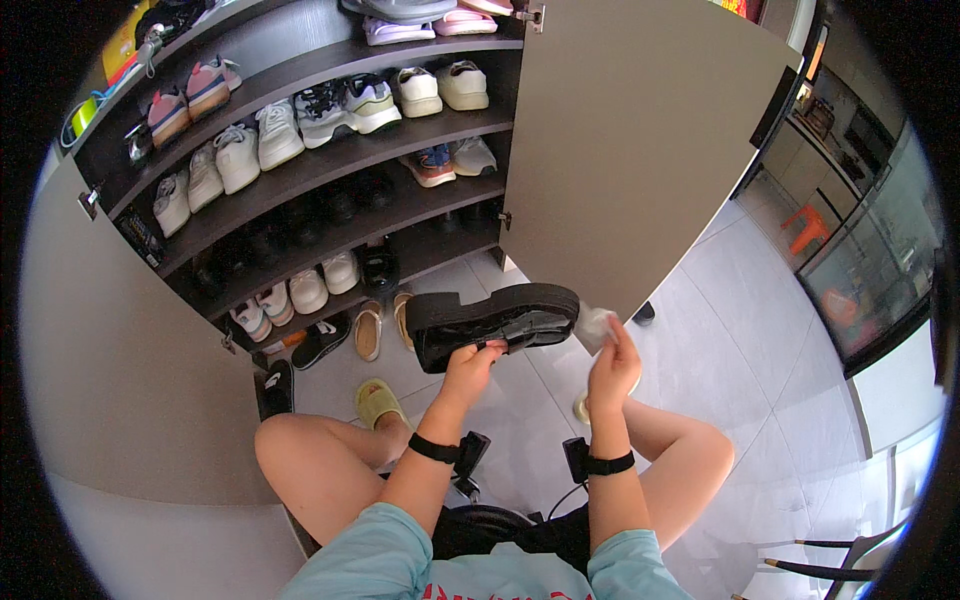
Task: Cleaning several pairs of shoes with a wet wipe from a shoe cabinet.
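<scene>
A glossy black chunky-soled shoe [517,322] is tilted on its side in front of me, its dark sole turned up and its toe to the right. My left hand [471,367] grips it from below, fingers hidden behind the upper and thumb showing along its edge. Just right of the toe, my right hand [616,367] pinches a thin white tissue or wipe [595,324]. The wipe is close to the toe; I cannot tell whether it touches.
An open shoe cabinet [330,142] with several shelves of shoes stands ahead. Its right door [637,135] and left door [135,322] swing out on both sides. Flat shoes [368,331] and a black slipper [321,341] lie on the tiled floor below. Chair legs [817,570] show at lower right.
</scene>
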